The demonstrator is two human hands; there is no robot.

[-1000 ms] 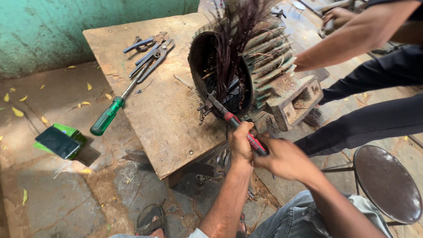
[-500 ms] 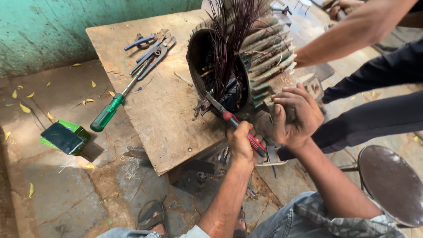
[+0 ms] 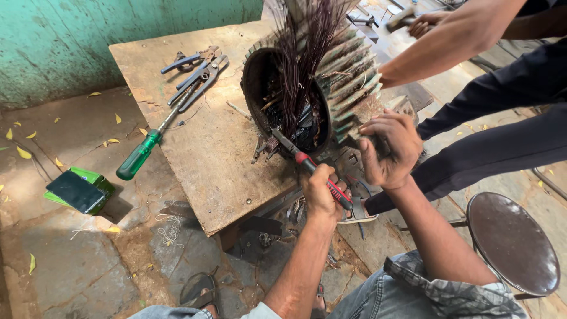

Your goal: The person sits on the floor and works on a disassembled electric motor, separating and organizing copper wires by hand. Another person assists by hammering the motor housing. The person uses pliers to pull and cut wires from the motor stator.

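Head view looks down on a worn wooden table with a big round motor shell lying on its side at about 1 o'clock. Dark thin wires stick out of its open mouth in a bushy bunch.

The left hand is shut tight around the red and black handles of a pair of pliers. The nose of the pliers pokes up into the bottom of the shell's mouth, toward 11 o'clock from the hand. I cannot tell if the nose has hold of a wire.

The right hand is at 3 o'clock from the left hand. Its fingers curl over the ribbed side of the shell and press on it.

Another person's arm comes in from 2 o'clock and rests on top of the shell. That person's other hand holds a hammer near the top edge.

At 10 o'clock on the table lie a green-handled screwdriver and some grey pliers and cutters. A phone on a green box sits on the stone floor at 9 o'clock. A round brown stool stands at 4 o'clock.
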